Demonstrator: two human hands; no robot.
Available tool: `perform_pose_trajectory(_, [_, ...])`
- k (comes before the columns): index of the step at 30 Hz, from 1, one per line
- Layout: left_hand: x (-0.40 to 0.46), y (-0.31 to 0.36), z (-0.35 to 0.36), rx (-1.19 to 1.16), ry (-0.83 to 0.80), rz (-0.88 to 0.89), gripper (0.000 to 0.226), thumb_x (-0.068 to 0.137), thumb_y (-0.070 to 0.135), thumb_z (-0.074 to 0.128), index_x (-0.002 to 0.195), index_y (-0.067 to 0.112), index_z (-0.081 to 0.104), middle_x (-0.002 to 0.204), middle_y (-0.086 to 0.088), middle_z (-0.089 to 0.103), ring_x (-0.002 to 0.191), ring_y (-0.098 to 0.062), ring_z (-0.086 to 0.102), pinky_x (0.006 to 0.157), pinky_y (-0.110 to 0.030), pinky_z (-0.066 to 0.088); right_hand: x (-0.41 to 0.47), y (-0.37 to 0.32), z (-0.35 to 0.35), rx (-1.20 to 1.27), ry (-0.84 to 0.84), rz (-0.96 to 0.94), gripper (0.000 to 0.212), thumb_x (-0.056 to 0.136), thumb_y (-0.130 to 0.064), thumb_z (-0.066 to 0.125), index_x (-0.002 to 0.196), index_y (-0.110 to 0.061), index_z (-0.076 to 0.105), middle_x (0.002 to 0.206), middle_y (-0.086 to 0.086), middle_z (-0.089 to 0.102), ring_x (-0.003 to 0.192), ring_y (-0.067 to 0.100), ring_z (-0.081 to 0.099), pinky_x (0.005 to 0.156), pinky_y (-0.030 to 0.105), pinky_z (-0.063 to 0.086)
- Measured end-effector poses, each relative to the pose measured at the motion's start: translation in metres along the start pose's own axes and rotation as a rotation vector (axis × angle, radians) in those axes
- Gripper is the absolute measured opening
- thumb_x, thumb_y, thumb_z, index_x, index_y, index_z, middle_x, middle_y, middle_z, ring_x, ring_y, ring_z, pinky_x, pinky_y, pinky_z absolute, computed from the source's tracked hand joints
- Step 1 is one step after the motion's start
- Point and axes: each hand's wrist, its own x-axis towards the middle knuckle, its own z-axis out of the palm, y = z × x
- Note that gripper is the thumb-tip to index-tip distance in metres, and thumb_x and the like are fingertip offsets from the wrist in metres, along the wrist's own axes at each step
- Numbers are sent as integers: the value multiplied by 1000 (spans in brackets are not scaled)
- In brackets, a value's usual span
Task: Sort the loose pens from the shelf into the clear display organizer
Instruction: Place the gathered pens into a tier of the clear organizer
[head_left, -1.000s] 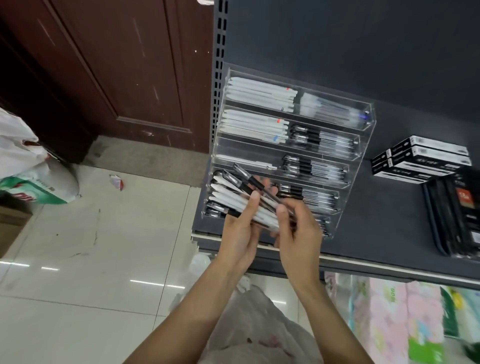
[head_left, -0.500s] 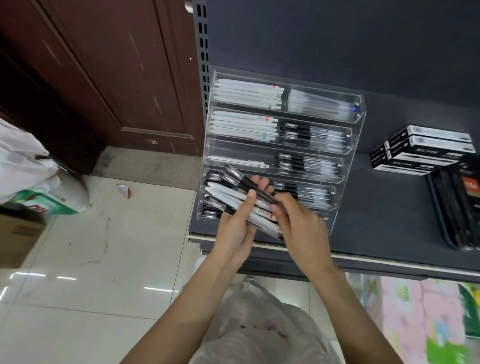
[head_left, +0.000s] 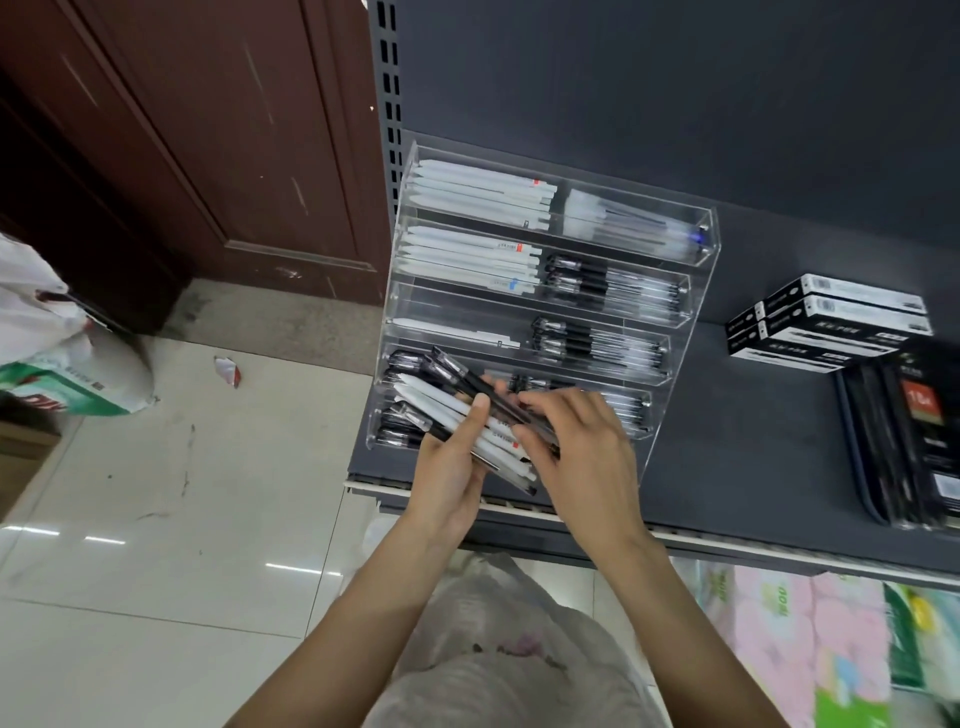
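A clear tiered display organizer (head_left: 698, 291) stands on the dark grey shelf (head_left: 753, 457), its rows holding white pens on the left and black-capped pens on the right. My left hand (head_left: 449, 478) grips a bundle of loose pens (head_left: 441, 402), white and black mixed, in front of the organizer's lowest rows. My right hand (head_left: 576, 452) reaches into the bundle from the right and pinches a black pen (head_left: 485, 387) lying on top of it.
Black pen boxes (head_left: 831, 322) and dark flat packs (head_left: 904, 447) lie on the shelf at right. A white plastic bag (head_left: 509, 649) sits below my arms. A sack (head_left: 62, 364) lies on the tiled floor at left, by a brown door (head_left: 208, 130).
Both hands with the pen bundle have stayed before the lowest rows. My right hand has slid left over the bundle onto the top black pen. The view has shifted slightly.
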Motion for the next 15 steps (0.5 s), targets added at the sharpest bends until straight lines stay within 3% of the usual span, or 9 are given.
perform_pose_trajectory(4, [-2,-3,-6,-23,41,20,30,83,18,60,110,6,65,100,-8,71,93,-20,67,81,-33,55,7,3,0,157,-78,12,17,79,-15,74,95,-19,70,85,-6,68,75,12,62,63,26,52])
perform_pose_trajectory(7, [-5,4,-23,-129,69,65,29,89,15,54,117,10,61,110,-6,69,102,-18,66,79,-31,56,16,12,-1,283,-38,62,14,85,-17,70,98,-19,72,89,-8,68,67,8,61,62,24,54])
perform_pose_trajectory(13, [-14,20,-67,-257,164,148,25,90,14,51,113,13,60,108,-3,70,98,-15,68,77,-29,57,37,26,18,43,-100,-44,15,87,-16,67,100,-18,73,92,-3,68,68,15,64,58,27,52])
perform_pose_trajectory(15, [-17,21,-75,-266,186,154,22,94,13,47,112,15,60,110,-3,69,100,-15,67,85,-31,56,46,23,25,1,-125,-100,14,87,-15,66,100,-17,72,93,-2,69,74,17,66,61,27,52])
